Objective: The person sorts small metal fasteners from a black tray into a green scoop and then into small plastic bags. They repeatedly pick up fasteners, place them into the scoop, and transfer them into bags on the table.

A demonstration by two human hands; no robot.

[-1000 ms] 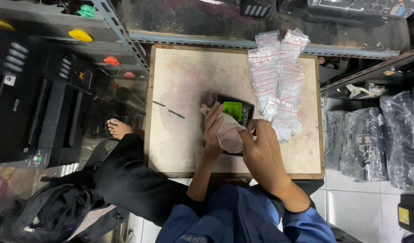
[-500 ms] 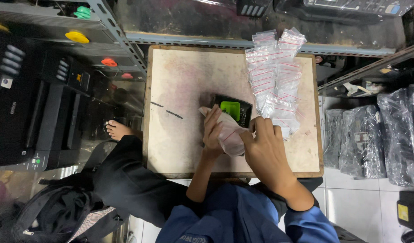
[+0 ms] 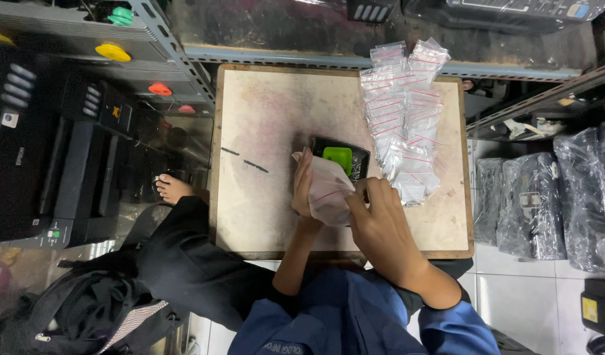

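Note:
A small black part with a bright green piece (image 3: 339,160) rests half inside a clear zip bag (image 3: 328,189) at the middle of a low wooden table (image 3: 263,112). My left hand (image 3: 303,184) grips the bag's left edge, thumb side up. My right hand (image 3: 376,220) pinches the bag's lower right edge, knuckles toward the camera. Both hands are closed on the bag. A pile of several empty clear zip bags with red seal lines (image 3: 402,115) lies to the right, just beyond my right hand.
Black printers (image 3: 46,164) stand on metal shelving at the left, with coloured caps (image 3: 113,51) above. Wrapped black machines (image 3: 552,197) sit on the floor at the right. A black backpack (image 3: 72,315) and my bare foot (image 3: 173,189) lie at the lower left.
My right hand has slid slightly down the bag's edge and the bag covers a little more of the black part. The rest has not moved.

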